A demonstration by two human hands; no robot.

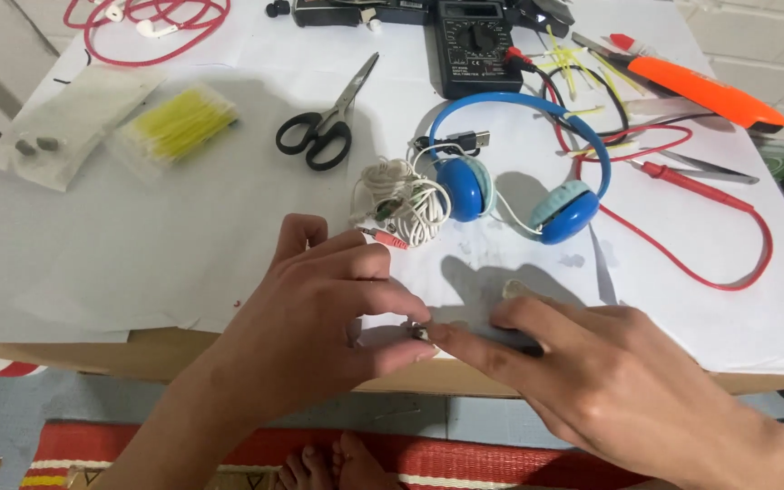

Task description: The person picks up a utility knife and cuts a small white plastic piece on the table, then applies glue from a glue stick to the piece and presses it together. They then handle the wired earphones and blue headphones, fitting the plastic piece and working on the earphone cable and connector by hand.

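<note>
- The left hand [319, 313] and the right hand [592, 372] meet at the near edge of the table [138, 254], fingertips touching
- Between them sits a small dark part [420, 334], pinched by the left thumb and forefinger; it is too small to tell what it is
- The right hand's fingers close on a dark slim tool [510, 340] lying along the near edge, its tip at the part
- Just beyond the hands, mid-table, lie a coil of white cable [401, 200] and blue headphones [524, 172]
- Black scissors [324, 127] lie further back, left of the headphones
- A black multimeter [475, 45] stands at the far edge, with red leads [710, 263] looping toward the right edge
- A bag of yellow sticks [179, 122] rests toward the far left corner
- An orange tool [705, 86] lies at the far right corner
</note>
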